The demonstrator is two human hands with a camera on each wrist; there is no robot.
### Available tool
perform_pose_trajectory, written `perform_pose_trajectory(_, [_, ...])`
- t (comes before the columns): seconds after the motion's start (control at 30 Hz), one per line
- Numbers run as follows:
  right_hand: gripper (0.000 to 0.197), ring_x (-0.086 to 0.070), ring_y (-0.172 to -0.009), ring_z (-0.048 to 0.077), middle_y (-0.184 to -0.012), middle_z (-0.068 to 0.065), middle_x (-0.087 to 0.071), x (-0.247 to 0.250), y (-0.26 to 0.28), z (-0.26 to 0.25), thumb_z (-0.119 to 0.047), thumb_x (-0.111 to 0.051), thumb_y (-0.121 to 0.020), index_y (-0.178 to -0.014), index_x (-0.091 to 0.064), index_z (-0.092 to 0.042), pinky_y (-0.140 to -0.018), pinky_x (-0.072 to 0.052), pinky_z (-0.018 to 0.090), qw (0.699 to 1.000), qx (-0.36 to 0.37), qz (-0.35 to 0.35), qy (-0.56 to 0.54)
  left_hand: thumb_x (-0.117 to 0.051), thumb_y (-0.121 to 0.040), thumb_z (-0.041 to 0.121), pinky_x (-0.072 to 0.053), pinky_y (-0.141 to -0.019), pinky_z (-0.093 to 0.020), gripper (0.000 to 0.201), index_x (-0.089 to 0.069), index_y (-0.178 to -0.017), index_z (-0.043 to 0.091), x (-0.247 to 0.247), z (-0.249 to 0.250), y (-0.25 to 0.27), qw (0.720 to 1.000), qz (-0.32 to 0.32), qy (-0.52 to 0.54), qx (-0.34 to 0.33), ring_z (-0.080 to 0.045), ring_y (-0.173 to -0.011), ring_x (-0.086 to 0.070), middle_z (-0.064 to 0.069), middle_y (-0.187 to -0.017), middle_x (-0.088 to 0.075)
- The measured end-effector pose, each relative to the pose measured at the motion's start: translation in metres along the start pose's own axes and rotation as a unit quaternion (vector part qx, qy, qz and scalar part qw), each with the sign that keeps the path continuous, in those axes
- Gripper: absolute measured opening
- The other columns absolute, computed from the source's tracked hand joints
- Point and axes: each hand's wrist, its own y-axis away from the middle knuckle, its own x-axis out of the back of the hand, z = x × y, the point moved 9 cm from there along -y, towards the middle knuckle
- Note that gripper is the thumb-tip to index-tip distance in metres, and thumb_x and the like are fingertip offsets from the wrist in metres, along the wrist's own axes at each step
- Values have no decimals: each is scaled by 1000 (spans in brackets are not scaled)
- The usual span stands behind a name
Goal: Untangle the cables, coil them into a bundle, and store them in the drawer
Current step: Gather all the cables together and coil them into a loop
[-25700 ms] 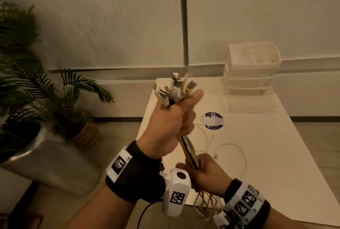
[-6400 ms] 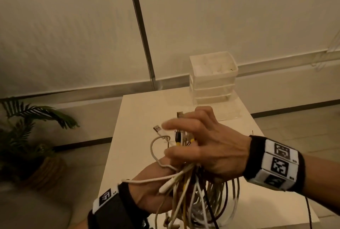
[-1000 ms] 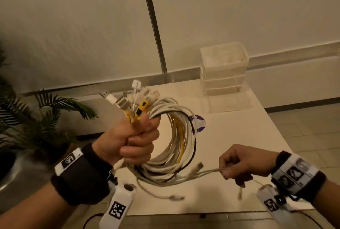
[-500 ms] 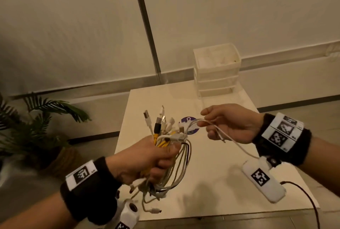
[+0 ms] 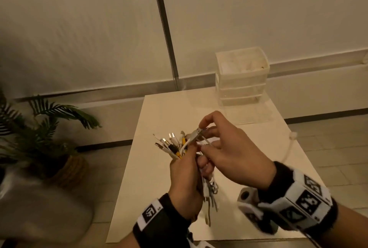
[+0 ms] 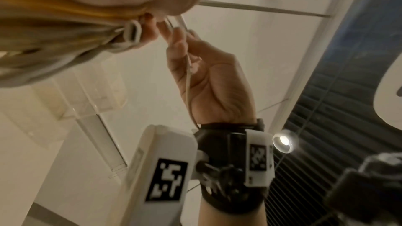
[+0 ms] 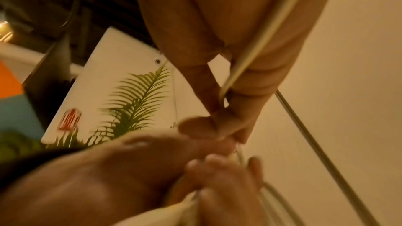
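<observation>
1. Left hand (image 5: 186,180): fist wrapped around the cable bundle (image 5: 175,146), held above the counter (image 5: 151,168); connector ends fan out upward.
2. Right hand (image 5: 229,156): thumb and forefinger pinch one white cable plug (image 5: 196,133) at the bundle top.
3. Drawer unit (image 5: 242,76): far counter edge, well apart.

A white rectangular worktop (image 5: 155,198) stands on a tiled floor (image 5: 328,134). At its far right corner sits a translucent stack of drawers (image 5: 242,80), all pushed in. A potted palm (image 5: 39,138) in a woven basket stands on the floor to the worktop's left
</observation>
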Motion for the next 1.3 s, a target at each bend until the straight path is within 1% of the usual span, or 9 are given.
perform_pose_trajectory(0.17, [21,-67,-67,12,-84,-3,-69,-14,14,6,-7,-52,-89,-100,-52,-26,-68,-57,35,994,47,83,49,-62,-83,64,-41,-78,-34,57,-70,-88,8,-2,-7,-13,984,-52,164,48,-23,-81,-54,-12,-83,-55])
perform_pose_trajectory(0.27, [17,-61,-82,14,-94,-5,-66,-44,25,2,-17,-48,-89,-102,-55,-24,-73,-48,27,966,127,33,222,-58,-77,69,-44,-65,-31,56,-58,-60,17,-2,-7,-15,977,-50,182,98,-17,-61,-52,-1,-57,-50])
perform_pose_trajectory(0.47, [45,-53,-102,11,-118,0,-67,-67,53,4,-9,-66,-69,-112,-63,-18,-84,-49,20,903,267,-5,336,-59,-86,54,-44,-45,-23,43,-49,-64,18,11,9,-26,986,-60,134,76,-11,-43,-47,3,-54,-46])
perform_pose_trajectory(0.63, [18,-64,-92,-4,-109,-18,-69,-29,78,47,-33,-59,-91,-107,-66,-31,-77,-52,13,960,205,-38,188,-53,-93,54,-47,-48,-17,39,-47,-71,22,18,46,-39,965,-158,204,42,-1,-47,-50,9,-54,-46])
perform_pose_trajectory(0.77, [20,-65,-80,-2,-88,-25,-69,43,75,100,-48,-54,-87,-86,-68,-34,-71,-47,11,987,47,105,115,-62,-90,46,-36,-41,-15,34,-50,-75,19,8,73,-35,948,-289,91,92,-1,-41,-32,9,-52,-37])
perform_pose_trajectory(0.87, [18,-61,-97,0,-102,-22,-64,79,58,97,-28,-67,-85,-102,-62,-30,-83,-48,14,974,32,202,101,-66,-93,33,-35,-37,-17,32,-44,-76,16,-2,69,-25,913,-354,-73,187,-2,-36,-38,8,-52,-38])
perform_pose_trajectory(1.03, [85,-27,-139,2,-150,-12,-29,49,-1,15,-27,-71,-78,-147,-22,-27,-116,-28,31,979,146,35,141,-59,-96,18,-26,-34,-15,17,-49,-83,13,-26,41,2,817,-415,-278,287,-2,-34,-40,7,-50,-42])
perform_pose_trajectory(1.17, [95,14,-148,17,-162,-4,3,7,-6,-47,-39,-59,-80,-153,-2,-20,-121,-2,48,887,284,-85,355,-50,-95,13,-28,-33,-13,35,-61,-63,20,-38,24,6,773,-401,-404,279,-2,-32,-37,7,-46,-45])
perform_pose_trajectory(1.3, [97,11,-149,21,-162,4,-7,-5,25,-69,-30,-57,-70,-152,-7,-15,-120,4,50,792,329,-124,498,-28,-104,12,-29,-37,-9,65,-60,-49,23,-33,17,11,744,-376,-467,296,2,-32,-38,11,-41,-45])
